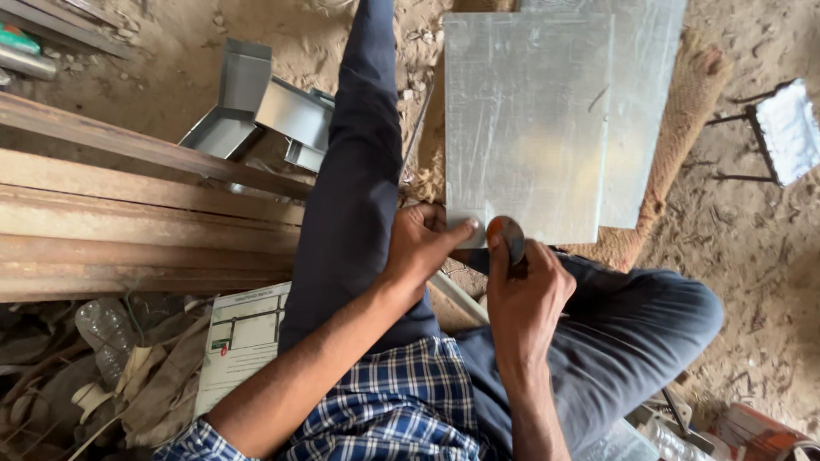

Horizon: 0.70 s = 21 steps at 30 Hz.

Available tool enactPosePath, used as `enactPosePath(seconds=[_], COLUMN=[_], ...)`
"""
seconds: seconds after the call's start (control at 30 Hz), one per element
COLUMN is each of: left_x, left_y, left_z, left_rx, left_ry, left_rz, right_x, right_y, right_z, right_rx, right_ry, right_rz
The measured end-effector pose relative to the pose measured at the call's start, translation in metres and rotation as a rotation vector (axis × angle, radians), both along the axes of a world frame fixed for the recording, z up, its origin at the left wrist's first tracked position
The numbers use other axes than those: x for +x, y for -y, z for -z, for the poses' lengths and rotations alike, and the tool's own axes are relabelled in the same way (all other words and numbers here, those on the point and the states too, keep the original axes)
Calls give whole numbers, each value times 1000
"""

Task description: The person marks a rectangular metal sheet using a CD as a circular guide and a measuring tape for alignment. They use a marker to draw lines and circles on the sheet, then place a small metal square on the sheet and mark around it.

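Observation:
A flat shiny metal sheet [527,128] lies on a brown woven mat [683,111] on the sandy ground in front of me. My left hand [424,241] presses on the sheet's near left corner, index finger stretched along the edge. My right hand [523,294] grips a small tool with a rounded orange-brown end [504,232] and holds it against the sheet's near edge, right beside the left fingertip. My legs in dark trousers lie to either side of the hands.
A second metal sheet [649,85] lies under the first. Bent sheet-metal pieces [256,107] sit at upper left, rusty steel beams [128,222] at left. A printed paper [243,341], a plastic bottle [107,333] and scrap lie at lower left. A small stool [786,128] stands at right.

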<state>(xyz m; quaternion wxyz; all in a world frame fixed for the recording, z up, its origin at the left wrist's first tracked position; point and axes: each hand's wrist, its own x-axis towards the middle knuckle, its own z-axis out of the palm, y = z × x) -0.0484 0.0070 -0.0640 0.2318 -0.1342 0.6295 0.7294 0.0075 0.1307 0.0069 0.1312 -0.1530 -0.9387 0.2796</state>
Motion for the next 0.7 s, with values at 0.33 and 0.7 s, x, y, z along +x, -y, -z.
enactPosePath(seconds=[0.33,0.7], left_x=[-2,0], left_y=[4,0], left_z=[7,14], left_rx=[-95,-24], left_ry=[37,23], left_rz=[21,27], right_x=[-1,14], right_y=[7,3], right_z=[-2,12], right_rx=[19,35], right_ry=[-28,42], right_rz=[16,41])
